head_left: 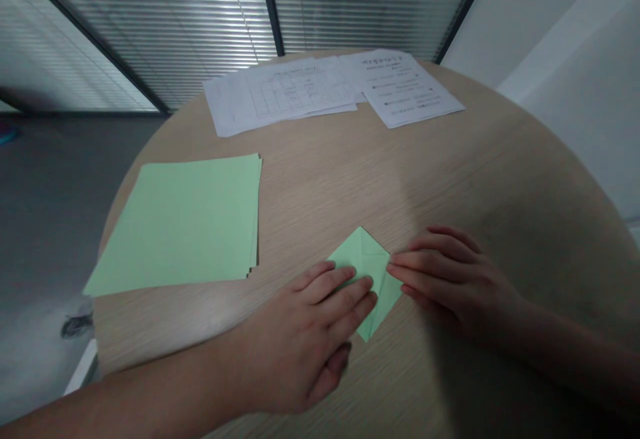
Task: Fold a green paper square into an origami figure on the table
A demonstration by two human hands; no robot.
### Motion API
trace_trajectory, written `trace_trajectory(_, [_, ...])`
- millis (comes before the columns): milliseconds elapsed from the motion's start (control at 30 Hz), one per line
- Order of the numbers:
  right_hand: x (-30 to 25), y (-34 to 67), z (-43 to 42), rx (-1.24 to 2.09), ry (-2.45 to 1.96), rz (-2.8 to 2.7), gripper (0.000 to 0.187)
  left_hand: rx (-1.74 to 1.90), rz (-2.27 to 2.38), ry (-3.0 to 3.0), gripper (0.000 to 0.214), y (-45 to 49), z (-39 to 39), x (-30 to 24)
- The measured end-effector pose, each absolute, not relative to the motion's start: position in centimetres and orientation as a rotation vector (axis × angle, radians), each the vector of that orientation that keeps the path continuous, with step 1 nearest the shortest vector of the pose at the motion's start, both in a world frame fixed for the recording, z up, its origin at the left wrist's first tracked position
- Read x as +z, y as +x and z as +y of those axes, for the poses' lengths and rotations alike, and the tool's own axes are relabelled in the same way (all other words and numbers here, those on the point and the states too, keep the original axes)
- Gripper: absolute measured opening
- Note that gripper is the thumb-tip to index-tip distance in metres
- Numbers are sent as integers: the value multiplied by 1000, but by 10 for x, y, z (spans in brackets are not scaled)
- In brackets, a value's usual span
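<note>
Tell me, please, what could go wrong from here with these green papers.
The left hand lies on the folded green paper; if it drags, the paper could skew. The right hand touches the paper's right side, which might bend under pressure. One corner of the green stack overhangs the table, so a bump could shift it.

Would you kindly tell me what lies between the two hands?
The folded paper lies there in the head view, with the left hand over part of it and the right hand at its right corner.
</note>
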State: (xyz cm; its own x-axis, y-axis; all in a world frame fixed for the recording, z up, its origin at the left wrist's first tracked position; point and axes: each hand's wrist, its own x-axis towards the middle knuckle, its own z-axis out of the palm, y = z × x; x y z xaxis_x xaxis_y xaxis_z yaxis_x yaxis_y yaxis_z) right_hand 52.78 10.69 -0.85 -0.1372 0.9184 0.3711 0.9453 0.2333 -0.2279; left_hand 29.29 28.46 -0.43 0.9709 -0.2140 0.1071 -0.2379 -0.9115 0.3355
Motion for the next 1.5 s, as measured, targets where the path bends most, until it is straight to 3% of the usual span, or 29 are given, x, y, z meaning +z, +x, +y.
trace_trajectory(300, [-14,519,111,-112,-1877,-2019,30,116,-335,2764,53,293,286,-5])
trace_trajectory(467, [-24,522,115,-274,-1769,-2017,21,87,-334,2744,55,296,286,-5])
trace_trajectory(667, [-35,531,118,-152,-1787,-1914,23,-11,-247,2792,61,321,285,6])
trace_trajectory(1133, [-48,544,122,-236,-1762,-1952,28,41,-173,3046,42,337,274,3])
trace_trajectory(1500, [-46,538,125,-303,-1859,-1981,29,174,-287,3119,31,290,259,-3])
